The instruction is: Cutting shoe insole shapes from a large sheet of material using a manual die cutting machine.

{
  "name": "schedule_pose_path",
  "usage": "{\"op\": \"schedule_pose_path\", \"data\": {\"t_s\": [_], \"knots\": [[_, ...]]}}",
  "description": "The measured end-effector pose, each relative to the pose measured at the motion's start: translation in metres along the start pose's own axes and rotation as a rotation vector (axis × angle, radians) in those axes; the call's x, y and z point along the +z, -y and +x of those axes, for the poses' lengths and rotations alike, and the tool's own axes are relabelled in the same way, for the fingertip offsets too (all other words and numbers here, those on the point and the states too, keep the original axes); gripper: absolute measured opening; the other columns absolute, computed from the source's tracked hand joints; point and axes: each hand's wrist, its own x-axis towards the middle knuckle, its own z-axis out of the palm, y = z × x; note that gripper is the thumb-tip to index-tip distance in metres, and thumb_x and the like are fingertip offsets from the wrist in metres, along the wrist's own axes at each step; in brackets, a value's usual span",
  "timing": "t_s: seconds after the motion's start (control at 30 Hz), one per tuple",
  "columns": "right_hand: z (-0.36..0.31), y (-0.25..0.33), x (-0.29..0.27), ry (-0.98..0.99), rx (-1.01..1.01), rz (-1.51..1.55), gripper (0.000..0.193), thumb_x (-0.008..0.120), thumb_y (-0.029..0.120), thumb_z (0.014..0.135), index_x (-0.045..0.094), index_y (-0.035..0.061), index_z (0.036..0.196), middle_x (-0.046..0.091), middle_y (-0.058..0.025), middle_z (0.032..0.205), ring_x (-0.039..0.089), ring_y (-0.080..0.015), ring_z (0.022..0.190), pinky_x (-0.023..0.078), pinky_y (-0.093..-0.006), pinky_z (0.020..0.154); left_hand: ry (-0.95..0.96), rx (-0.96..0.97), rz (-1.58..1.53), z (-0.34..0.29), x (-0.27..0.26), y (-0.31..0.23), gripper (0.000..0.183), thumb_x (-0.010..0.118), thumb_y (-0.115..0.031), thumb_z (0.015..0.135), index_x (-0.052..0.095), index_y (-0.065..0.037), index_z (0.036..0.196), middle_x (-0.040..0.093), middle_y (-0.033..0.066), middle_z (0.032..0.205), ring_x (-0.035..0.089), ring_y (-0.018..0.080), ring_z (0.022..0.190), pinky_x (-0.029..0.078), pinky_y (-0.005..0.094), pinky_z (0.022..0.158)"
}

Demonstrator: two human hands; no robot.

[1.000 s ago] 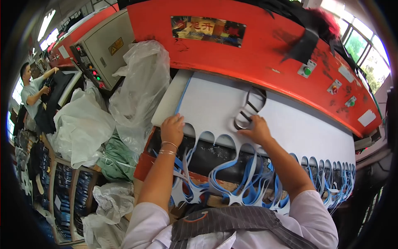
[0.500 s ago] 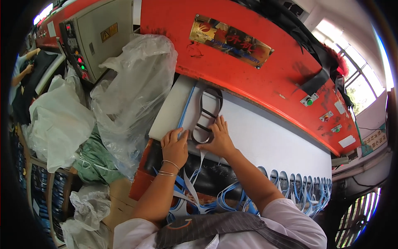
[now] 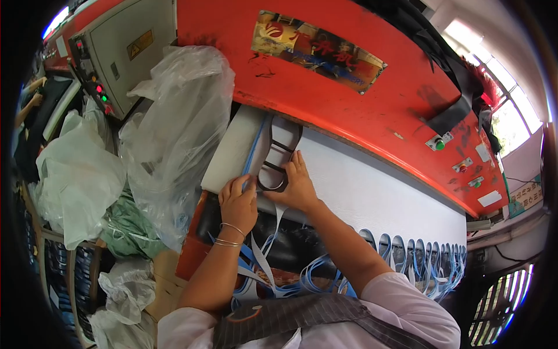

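A dark sole-shaped metal cutting die [image 3: 281,146] with crossbars lies on a pale blue-edged strip of sheet [image 3: 255,139] on the white board [image 3: 360,168]. My right hand [image 3: 299,185] is at the die's near end, fingers stretched along its right side and thumb by the rounded end. At the strip's left edge, beside the die, my left hand [image 3: 238,203] has its fingers bent down and pressed together on the strip. Their tips are partly hidden. A pale tail of cut sheet [image 3: 279,215] hangs below the right hand over the board's front edge.
A red press beam [image 3: 221,75] with push buttons [image 3: 439,143] spans behind the board. Blue-and-white loops of cut sheet [image 3: 418,256] hang along the front edge. Clear plastic bags [image 3: 180,110] and a grey control box [image 3: 128,58] stand left. Another person's arm [image 3: 32,104] shows far left.
The die and both hands appear a little further left and nearer, partly because the view has shifted. The die's far end now sits closer to the beam's lower edge.
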Motion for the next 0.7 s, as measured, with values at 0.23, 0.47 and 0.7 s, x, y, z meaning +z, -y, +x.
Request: {"op": "schedule_pose_path", "data": {"t_s": [0.23,0.47,0.7], "knots": [[0.009,-0.019,-0.024,-0.102,0.018,0.101,0.073,0.079,0.042,0.056,0.052,-0.0053,0.105,0.028,-0.0434,0.136,0.026,-0.0558,0.13,0.023,-0.0516,0.111,-0.083,0.146,0.06,0.029,0.016,-0.018,0.036,0.057,-0.008,0.08,0.062,-0.006,0.115,0.052,0.0111,0.12,0.048,0.0336,0.114,0.036,0.0473,0.096],[-0.024,-0.095,-0.158,-0.021,-0.262,0.229,0.09,0.076,0.045,0.071,0.033,0.009,0.142,0.02,-0.0287,0.148,0.014,-0.0429,0.141,0.015,-0.0534,0.113,-0.337,0.104,0.192,0.08,0.039,-0.07,0.037,0.056,-0.029,0.09,0.061,-0.003,0.116,0.055,0.0178,0.12,0.049,0.0373,0.113,0.036,0.0471,0.099],[-0.122,-0.33,-0.374,-1.242,0.008,-0.292,0.038,0.048,0.021,0.097,0.048,-0.0004,0.129,0.053,-0.0155,0.124,0.048,-0.0253,0.117,0.034,-0.0363,0.103,0.287,0.436,-0.647,0.193,0.125,-0.305,0.014,0.064,-0.013,0.084,0.069,-0.006,0.094,0.067,0.0127,0.091,0.063,0.0295,0.085,0.049,0.038,0.077]]}}
